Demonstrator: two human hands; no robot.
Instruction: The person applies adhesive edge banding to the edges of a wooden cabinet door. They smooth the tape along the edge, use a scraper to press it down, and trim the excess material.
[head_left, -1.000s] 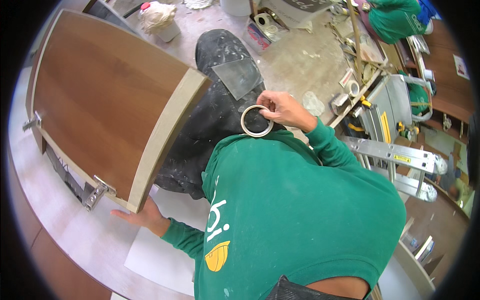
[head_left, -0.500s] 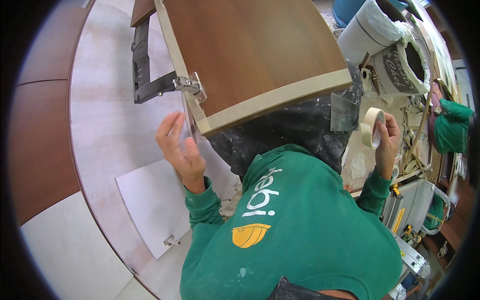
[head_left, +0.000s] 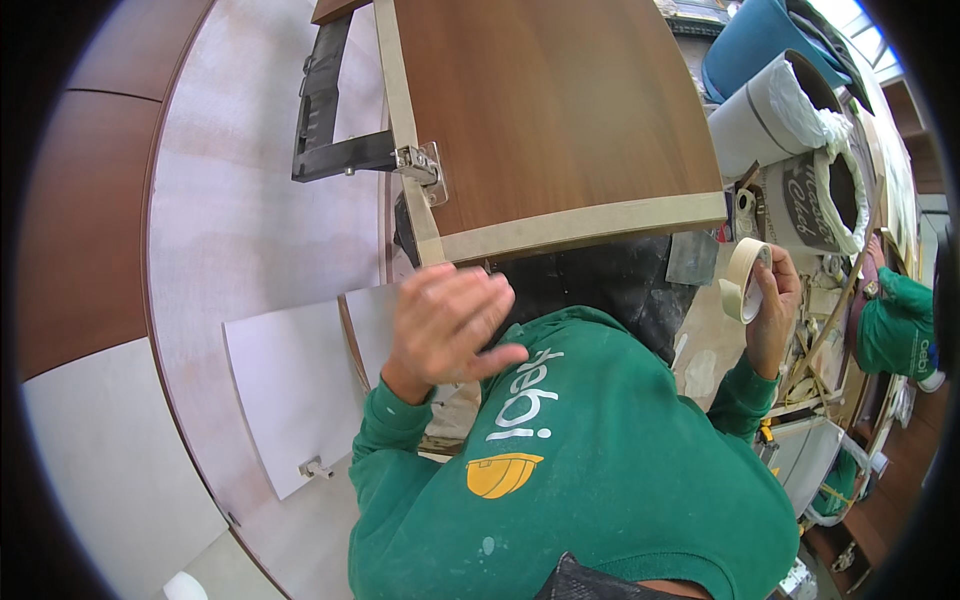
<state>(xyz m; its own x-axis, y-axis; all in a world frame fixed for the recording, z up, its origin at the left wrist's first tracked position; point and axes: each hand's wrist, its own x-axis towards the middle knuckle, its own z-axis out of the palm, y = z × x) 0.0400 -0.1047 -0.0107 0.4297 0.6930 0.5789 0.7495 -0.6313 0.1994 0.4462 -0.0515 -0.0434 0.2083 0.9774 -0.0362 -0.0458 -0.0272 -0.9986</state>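
My left hand is stretched out, palm down and slightly blurred, just below the lower left corner of a brown wooden door panel; whether the fingertips touch it I cannot tell. Strips of cream masking tape run along the panel's near and left edges. A metal hinge sits on the panel's left side, joined to a dark bracket arm. In my right hand, to the right of the panel, is a roll of cream masking tape, gripped by thumb and fingers, with a short loose end.
A white panel with a hinge leans at the left, beside a pale board surface. White bins with plastic liners and a blue bin stand at the far right. Another person in a green sleeve is at the right edge.
My left hand has moved right, from beside the panel's left edge to below its corner. My right hand still holds the tape roll. The whole view has shifted a little.
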